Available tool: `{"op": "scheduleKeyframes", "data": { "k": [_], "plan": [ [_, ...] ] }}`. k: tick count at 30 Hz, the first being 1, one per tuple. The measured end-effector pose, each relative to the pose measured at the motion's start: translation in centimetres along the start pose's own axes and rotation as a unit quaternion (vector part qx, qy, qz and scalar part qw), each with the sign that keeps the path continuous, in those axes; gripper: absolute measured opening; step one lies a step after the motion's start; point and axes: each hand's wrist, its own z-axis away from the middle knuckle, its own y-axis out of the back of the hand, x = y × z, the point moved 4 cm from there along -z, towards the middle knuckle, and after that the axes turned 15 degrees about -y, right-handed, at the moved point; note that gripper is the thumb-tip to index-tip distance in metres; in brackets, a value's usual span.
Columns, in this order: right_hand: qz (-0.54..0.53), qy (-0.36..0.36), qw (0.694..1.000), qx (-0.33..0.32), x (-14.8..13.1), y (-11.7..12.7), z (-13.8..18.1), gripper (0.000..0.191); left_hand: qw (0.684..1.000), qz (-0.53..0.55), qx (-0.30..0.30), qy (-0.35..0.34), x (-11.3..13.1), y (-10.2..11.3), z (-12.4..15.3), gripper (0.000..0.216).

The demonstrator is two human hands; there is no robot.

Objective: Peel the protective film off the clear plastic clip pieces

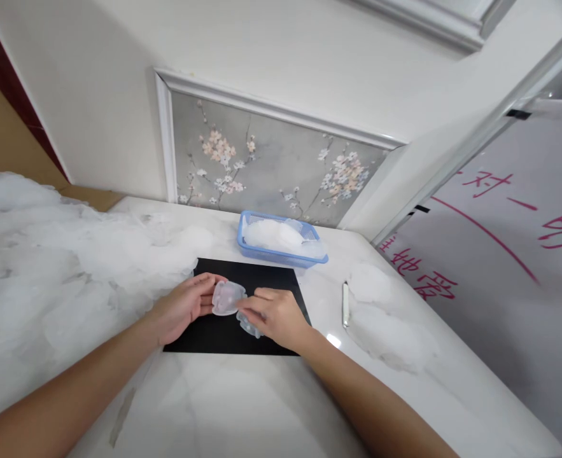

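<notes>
1. Above the black mat (pixel 266 275), around the middle of the scene: a translucent plastic piece (pixel 228 298) with a notched outline, raised between both hands.
2. At its left edge, the left hand (pixel 185 310), clamped on it with thumb and fingers.
3. At its right edge, the right hand (pixel 279 315), palm down, thumb and fingertips close together; cannot tell whether pinching the edge or only touching it.
4. Just below the right fingertips, a second translucent piece (pixel 248 326), partly hidden by that hand; unclear whether joined to the first.
5. On the left of the white table (pixel 204 407), a large whitish heap (pixel 70 254), reaching close to the mat.
6. Beyond the mat, on the far side, a blue basket (pixel 281 257) with whitish, translucent contents.
7. Right of the mat, a slim white-handled tool (pixel 345 306), just beside two flat translucent piles (pixel 386 331).
</notes>
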Motion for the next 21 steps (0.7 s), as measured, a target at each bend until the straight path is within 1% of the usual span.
{"op": "scheduleKeyframes", "data": {
  "k": [1, 2, 3, 4, 5, 6, 7, 8, 9, 11, 13, 15, 17, 19, 21],
  "plan": [
    [-0.070, -0.036, 0.997, 0.006, 0.4, 0.1, -0.2, 0.022, 0.995, -0.087, 0.006, -0.045, 0.5, 0.5, -0.2, 0.026],
    [-0.147, -0.081, 0.986, 0.005, 1.0, 0.2, -0.4, 0.020, 0.976, -0.194, 0.018, -0.101, 1.2, 1.0, -0.4, 0.025],
    [-0.222, -0.132, 0.966, -0.009, 1.7, 0.0, -0.6, 0.019, 0.938, -0.307, 0.032, -0.160, 2.1, 1.6, -0.5, 0.022],
    [-0.288, -0.188, 0.938, -0.035, 2.4, -0.3, -0.7, 0.020, 0.883, -0.415, 0.048, -0.213, 3.0, 2.2, -0.6, 0.019],
    [-0.345, -0.244, 0.904, -0.071, 3.2, -0.6, -0.9, 0.021, 0.827, -0.501, 0.054, -0.249, 3.7, 2.7, -0.7, 0.019],
    [-0.392, -0.296, 0.864, -0.109, 3.8, -1.0, -0.9, 0.023, 0.777, -0.570, 0.061, -0.261, 4.2, 3.3, -0.8, 0.023],
    [-0.430, -0.339, 0.825, -0.141, 4.2, -1.2, -1.0, 0.025, 0.737, -0.623, 0.066, -0.253, 4.5, 4.0, -1.0, 0.027],
    [-0.459, -0.371, 0.791, -0.165, 4.6, -1.2, -1.0, 0.028, 0.708, -0.662, 0.069, -0.236, 4.6, 4.7, -1.1, 0.031],
    [-0.478, -0.390, 0.765, -0.183, 4.9, -1.1, -1.0, 0.032, 0.690, -0.687, 0.069, -0.219, 4.6, 5.2, -1.3, 0.034],
    [-0.501, -0.403, 0.736, -0.214, 5.1, -0.8, -1.0, 0.042, 0.670, -0.713, 0.069, -0.196, 4.5, 6.1, -1.5, 0.038],
    [-0.517, -0.397, 0.717, -0.247, 5.2, -0.5, -0.9, 0.050, 0.666, -0.717, 0.071, -0.193, 4.4, 6.6, -1.6, 0.037],
    [-0.535, -0.380, 0.701, -0.279, 5.2, -0.4, -0.8, 0.055, 0.677, -0.703, 0.073, -0.203, 4.4, 6.8, -1.7, 0.034],
    [-0.546, -0.367, 0.691, -0.298, 5.2, -0.3, -0.7, 0.056, 0.699, -0.678, 0.076, -0.214, 4.7, 7.0, -1.7, 0.033],
    [-0.549, -0.362, 0.691, -0.301, 5.1, -0.4, -0.7, 0.055, 0.715, -0.660, 0.086, -0.215, 5.3, 7.0, -1.5, 0.038],
    [-0.548, -0.365, 0.693, -0.293, 5.1, -0.4, -0.6, 0.052, 0.718, -0.651, 0.105, -0.223, 6.0, 6.5, -1.1, 0.041]
  ]
}}
